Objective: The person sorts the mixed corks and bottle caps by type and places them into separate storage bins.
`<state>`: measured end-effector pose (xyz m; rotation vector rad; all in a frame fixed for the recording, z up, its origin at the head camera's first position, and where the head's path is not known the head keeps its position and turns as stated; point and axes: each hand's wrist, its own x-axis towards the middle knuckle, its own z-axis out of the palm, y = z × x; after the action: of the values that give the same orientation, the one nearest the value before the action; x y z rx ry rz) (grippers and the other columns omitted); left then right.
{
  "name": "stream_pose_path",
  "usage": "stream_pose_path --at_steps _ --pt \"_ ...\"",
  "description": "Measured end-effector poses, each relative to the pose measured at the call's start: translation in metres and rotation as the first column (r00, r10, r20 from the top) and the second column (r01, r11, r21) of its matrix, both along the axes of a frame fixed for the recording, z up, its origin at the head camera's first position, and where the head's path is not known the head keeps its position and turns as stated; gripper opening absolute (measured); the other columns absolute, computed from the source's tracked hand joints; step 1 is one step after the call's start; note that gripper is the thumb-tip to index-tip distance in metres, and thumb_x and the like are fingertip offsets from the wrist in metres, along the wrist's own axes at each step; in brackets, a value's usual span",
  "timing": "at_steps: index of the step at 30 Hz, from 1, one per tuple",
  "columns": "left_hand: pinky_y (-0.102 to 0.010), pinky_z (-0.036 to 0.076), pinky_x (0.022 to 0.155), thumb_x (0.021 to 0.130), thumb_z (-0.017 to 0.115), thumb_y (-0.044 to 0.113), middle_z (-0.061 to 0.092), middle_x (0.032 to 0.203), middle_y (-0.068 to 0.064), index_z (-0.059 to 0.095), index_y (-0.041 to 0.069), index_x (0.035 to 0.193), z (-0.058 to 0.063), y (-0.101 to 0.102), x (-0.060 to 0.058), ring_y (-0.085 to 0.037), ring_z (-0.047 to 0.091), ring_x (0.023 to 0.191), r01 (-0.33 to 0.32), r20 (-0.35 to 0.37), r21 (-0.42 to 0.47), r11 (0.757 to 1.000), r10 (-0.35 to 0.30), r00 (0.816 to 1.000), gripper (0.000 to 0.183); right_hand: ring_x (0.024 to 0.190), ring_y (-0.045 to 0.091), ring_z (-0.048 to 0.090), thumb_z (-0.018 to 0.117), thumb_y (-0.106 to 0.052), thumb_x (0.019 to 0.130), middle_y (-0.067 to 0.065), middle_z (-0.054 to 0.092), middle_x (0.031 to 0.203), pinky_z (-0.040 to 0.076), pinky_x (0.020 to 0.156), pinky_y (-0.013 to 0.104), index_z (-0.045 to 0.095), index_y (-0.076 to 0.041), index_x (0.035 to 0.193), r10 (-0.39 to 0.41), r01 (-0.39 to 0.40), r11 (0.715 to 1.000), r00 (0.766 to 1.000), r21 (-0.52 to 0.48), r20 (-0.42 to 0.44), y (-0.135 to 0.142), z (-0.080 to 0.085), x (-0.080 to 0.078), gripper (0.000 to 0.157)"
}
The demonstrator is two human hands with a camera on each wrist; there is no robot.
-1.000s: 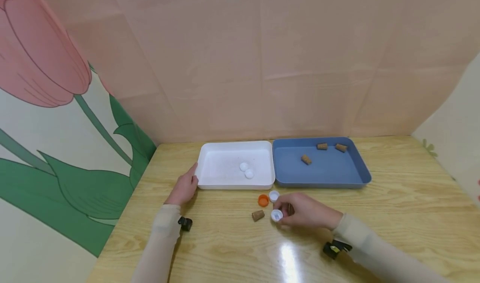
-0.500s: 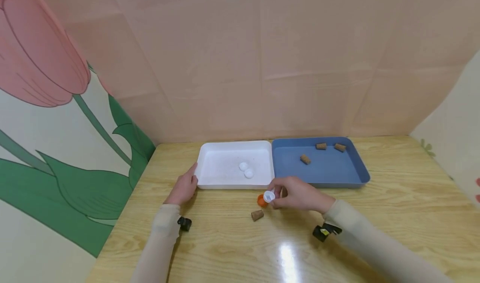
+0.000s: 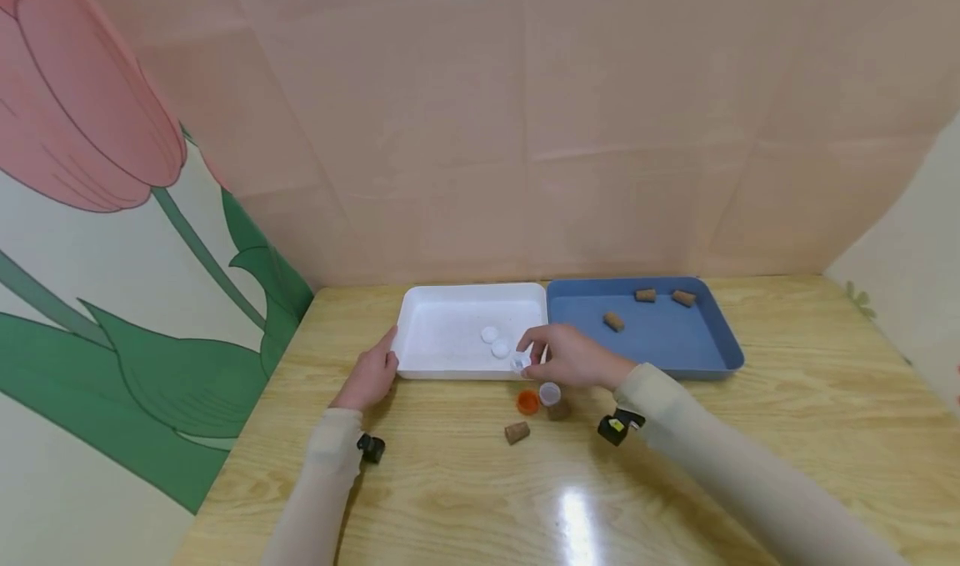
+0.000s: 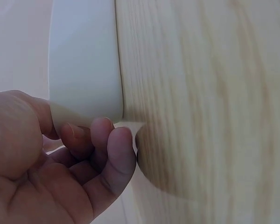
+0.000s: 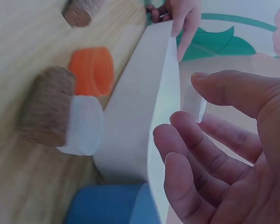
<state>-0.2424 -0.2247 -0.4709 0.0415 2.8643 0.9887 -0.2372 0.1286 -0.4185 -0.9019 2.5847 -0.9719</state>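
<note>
My right hand [image 3: 572,356] pinches a white ribbed bottle cap [image 5: 194,103] between thumb and fingers, over the front right rim of the white tray [image 3: 438,320]. Inside that tray lie two white caps, a rear one [image 3: 490,334] and a nearer one [image 3: 500,348]. At the tray's left front corner, my left hand [image 3: 367,377] grips the wall, with curled fingers [image 4: 119,151] outside it. On the table below my right hand are an orange cap [image 3: 528,402], another white cap [image 3: 550,394] and a cork [image 3: 558,413] close together. A second cork [image 3: 517,433] lies nearer me.
A blue tray [image 3: 660,351] stands against the white tray's right side, with several corks [image 3: 613,322] in it. Both trays sit near the back of the wooden table [image 3: 450,483], before a pinkish cloth backdrop [image 3: 525,132]. A flower-patterned wall [image 3: 172,316] borders the left.
My right hand has lifted the white cap off the table and carried it up and left to the white tray's rim. My left hand stays at the tray's corner.
</note>
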Motion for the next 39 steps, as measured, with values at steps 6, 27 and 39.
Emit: stream_pose_path --at_steps 6,27,39 --pt "-0.031 0.047 0.057 0.107 0.035 0.015 0.06 0.122 -0.02 0.021 0.008 0.16 0.001 0.002 0.0 -0.017 0.048 0.051 -0.004 0.008 0.001 1.0 0.004 1.0 0.055 0.065 0.012 0.057 0.076 -0.02 0.088 -0.003 0.066 0.082 0.049 0.062 0.03 0.07 -0.009 0.113 0.009 -0.007 0.999 1.0 0.05 -0.03 -0.014 0.005 -0.02 0.028" --pt "-0.031 0.045 0.059 0.107 0.036 0.014 0.062 0.113 -0.022 0.022 0.007 0.16 0.002 0.001 0.001 -0.018 0.046 0.054 -0.003 -0.004 -0.04 0.999 0.003 1.0 0.055 0.067 0.016 0.063 0.077 -0.018 0.088 0.006 0.069 0.089 0.053 0.058 0.029 0.069 -0.005 0.116 -0.079 0.064 0.991 0.99 0.12 0.12 -0.058 0.002 -0.064 0.032" --pt "-0.031 0.045 0.058 0.107 0.036 0.014 0.057 0.133 -0.023 0.022 0.006 0.159 -0.001 0.001 -0.001 -0.018 0.046 0.053 -0.002 -0.017 -0.034 0.999 0.001 1.0 0.055 0.069 0.02 0.065 0.077 -0.019 0.088 0.005 0.071 0.091 0.054 0.059 0.029 0.069 -0.007 0.115 -0.124 0.097 0.985 0.972 0.142 0.198 -0.074 -0.007 -0.075 0.031"
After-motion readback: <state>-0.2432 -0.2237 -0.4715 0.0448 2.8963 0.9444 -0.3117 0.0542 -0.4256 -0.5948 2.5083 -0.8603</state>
